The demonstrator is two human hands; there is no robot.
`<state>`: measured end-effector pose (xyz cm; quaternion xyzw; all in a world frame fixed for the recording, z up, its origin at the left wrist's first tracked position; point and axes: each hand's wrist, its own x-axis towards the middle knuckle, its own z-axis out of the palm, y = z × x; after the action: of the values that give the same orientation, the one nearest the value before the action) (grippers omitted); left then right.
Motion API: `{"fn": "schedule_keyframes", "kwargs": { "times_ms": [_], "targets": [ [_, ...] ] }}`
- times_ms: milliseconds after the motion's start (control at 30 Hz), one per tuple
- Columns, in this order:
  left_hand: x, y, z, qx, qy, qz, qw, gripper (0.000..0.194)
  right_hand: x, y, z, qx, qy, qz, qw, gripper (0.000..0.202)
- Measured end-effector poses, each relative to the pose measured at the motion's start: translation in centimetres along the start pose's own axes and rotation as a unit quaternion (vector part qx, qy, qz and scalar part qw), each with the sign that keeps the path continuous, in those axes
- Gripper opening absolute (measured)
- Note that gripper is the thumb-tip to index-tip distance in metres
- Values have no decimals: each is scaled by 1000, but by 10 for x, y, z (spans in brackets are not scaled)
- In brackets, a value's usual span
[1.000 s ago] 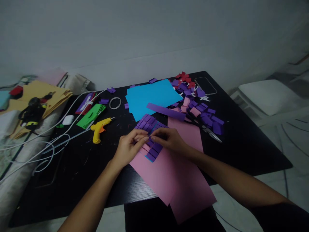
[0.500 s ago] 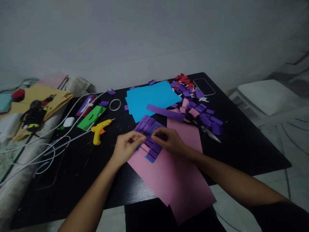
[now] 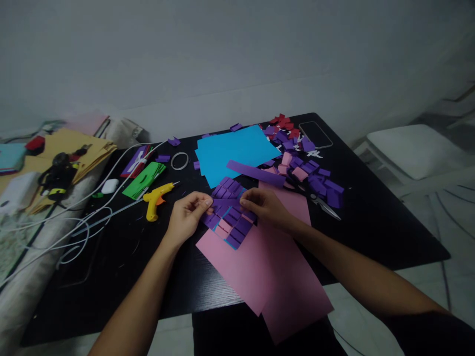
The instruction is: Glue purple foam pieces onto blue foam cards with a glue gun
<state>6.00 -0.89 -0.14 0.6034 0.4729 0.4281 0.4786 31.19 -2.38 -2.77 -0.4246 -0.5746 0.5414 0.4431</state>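
My left hand (image 3: 189, 212) and my right hand (image 3: 264, 207) pinch the two ends of a purple paper strip (image 3: 226, 202), which is stretched level between them. Just beneath the strip lies a blue sheet covered with rows of folded purple and pink paper pieces (image 3: 237, 225). That covered sheet rests partly over pink paper sheets (image 3: 237, 272) at the front of the table. A second, longer purple strip (image 3: 256, 173) lies beyond my hands, across the edge of plain blue sheets (image 3: 237, 148).
A yellow glue gun (image 3: 156, 198), green paper pieces (image 3: 144, 180) and a tape ring (image 3: 179, 161) lie left. White cables (image 3: 87, 222) loop there. Scissors (image 3: 324, 206), purple and pink folded pieces (image 3: 319, 183) and a phone (image 3: 315, 134) are right. A white stool (image 3: 401, 151) stands beyond.
My hands have moved apart, the left one outward. The purple strip between them now shows stretched out; before, the fingers were close together over the covered sheet.
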Motion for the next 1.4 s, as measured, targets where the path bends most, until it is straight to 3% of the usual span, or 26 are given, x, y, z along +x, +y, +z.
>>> {"fn": "schedule_keyframes", "kwargs": {
  "times_ms": [300,500,600,700,833,967,1133,1400],
  "targets": [
    [-1,-2,1,-11,-9,-32,999,38,-4,3,1,-72,25,-31,997,21],
    [-6,-3,14,-22,-56,-59,996,37,-13,8,15,-202,12,-194,960,31],
    [-7,-4,18,-41,-86,-74,993,40,-15,13,21,-218,14,-222,950,25],
    [-8,-3,19,-52,-90,-70,992,47,-15,14,23,-176,37,-173,968,23],
    [-8,-1,17,-51,-90,-57,993,48,-14,10,22,-19,23,-27,999,29],
    [-8,-2,18,-64,-88,-52,993,44,-11,7,21,114,-8,80,990,35],
    [-9,-6,20,-71,-81,-48,993,41,-9,3,20,162,-12,109,981,34],
    [-8,-9,20,-65,-76,-53,994,38,-8,-2,18,152,-20,115,981,38]
  ]
}}
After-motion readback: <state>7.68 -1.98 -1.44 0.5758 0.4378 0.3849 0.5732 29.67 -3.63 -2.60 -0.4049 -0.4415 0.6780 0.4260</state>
